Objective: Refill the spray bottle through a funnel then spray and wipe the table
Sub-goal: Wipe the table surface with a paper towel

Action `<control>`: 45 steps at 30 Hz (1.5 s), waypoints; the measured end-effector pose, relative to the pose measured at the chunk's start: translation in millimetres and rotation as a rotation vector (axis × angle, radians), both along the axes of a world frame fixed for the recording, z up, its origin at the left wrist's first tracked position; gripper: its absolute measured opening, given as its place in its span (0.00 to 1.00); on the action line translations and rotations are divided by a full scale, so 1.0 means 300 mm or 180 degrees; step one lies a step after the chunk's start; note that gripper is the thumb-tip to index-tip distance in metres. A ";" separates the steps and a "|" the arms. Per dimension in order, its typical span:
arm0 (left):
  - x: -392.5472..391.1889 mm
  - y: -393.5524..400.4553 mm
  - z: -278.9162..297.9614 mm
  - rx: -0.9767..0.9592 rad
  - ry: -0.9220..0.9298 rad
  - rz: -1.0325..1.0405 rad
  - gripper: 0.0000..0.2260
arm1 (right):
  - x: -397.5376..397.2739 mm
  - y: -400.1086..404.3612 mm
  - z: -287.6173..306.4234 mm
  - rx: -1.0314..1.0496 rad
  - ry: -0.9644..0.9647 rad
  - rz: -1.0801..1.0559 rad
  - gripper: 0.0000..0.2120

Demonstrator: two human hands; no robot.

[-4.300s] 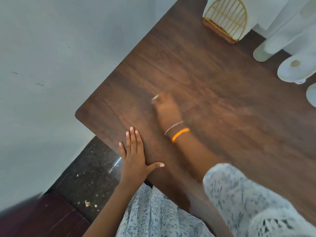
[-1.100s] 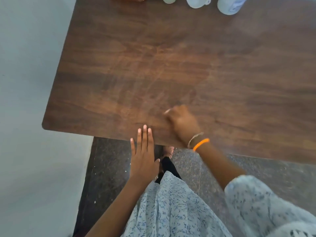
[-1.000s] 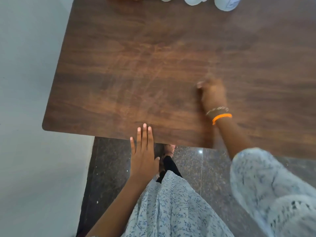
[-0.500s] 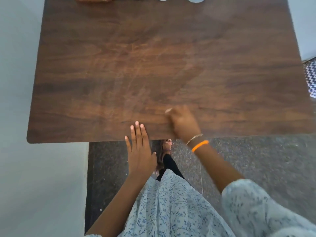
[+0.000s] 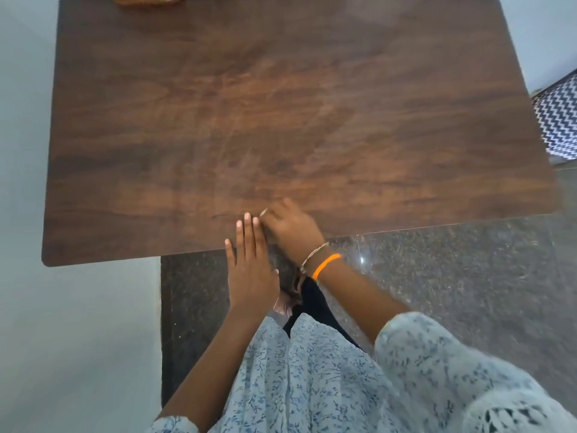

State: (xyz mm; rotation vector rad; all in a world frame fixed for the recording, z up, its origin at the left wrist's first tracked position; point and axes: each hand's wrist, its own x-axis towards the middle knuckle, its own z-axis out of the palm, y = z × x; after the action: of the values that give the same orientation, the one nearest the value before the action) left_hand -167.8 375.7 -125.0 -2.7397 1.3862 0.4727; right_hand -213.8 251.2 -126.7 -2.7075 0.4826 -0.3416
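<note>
Left hand point(image 5: 251, 270) lies flat, fingers straight, on the table point(image 5: 281, 104) edge. Right hand point(image 5: 292, 229) curls over something pale, can't tell what. Spray bottle isn't visible. Near corners could get missed.

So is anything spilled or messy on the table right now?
Nothing stands out. The table shows only faint wipe streaks, no puddle. The left hand lies flat at the near edge; the right hand is curled beside it, holding something small and pale, too blurred to name.
</note>
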 end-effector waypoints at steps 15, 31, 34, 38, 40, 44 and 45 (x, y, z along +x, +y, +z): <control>0.017 0.019 0.001 0.0121 -0.0024 -0.0153 0.49 | 0.047 -0.052 -0.021 -0.0191 0.0053 -0.0006 0.09; 0.003 0.016 -0.026 0.0023 -0.0263 -0.0067 0.52 | -0.013 0.013 0.012 0.0352 -0.0189 -0.0638 0.09; -0.013 0.004 -0.022 0.0089 -0.0241 -0.0021 0.51 | -0.051 0.055 0.029 0.0327 -0.0109 -0.0430 0.06; -0.050 -0.009 -0.014 0.0120 -0.0093 -0.0161 0.52 | -0.140 -0.321 0.009 0.0017 -0.0236 -0.1735 0.10; -0.053 -0.009 -0.015 0.0109 -0.0118 -0.0207 0.52 | -0.228 -0.484 0.016 0.0029 -0.0132 -0.2282 0.11; -0.044 0.006 -0.024 0.0107 -0.0273 -0.0323 0.54 | -0.249 -0.524 0.024 0.0124 0.0004 -0.2892 0.10; -0.044 0.008 -0.024 0.0108 -0.0301 -0.0335 0.54 | -0.217 -0.463 0.023 0.0064 -0.0078 -0.2769 0.10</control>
State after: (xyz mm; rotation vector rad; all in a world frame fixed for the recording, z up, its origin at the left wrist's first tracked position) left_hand -181.1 378.0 -132.2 -2.6094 1.4757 0.3528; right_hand -278.8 112.2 -119.7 -2.3146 1.6262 -0.5737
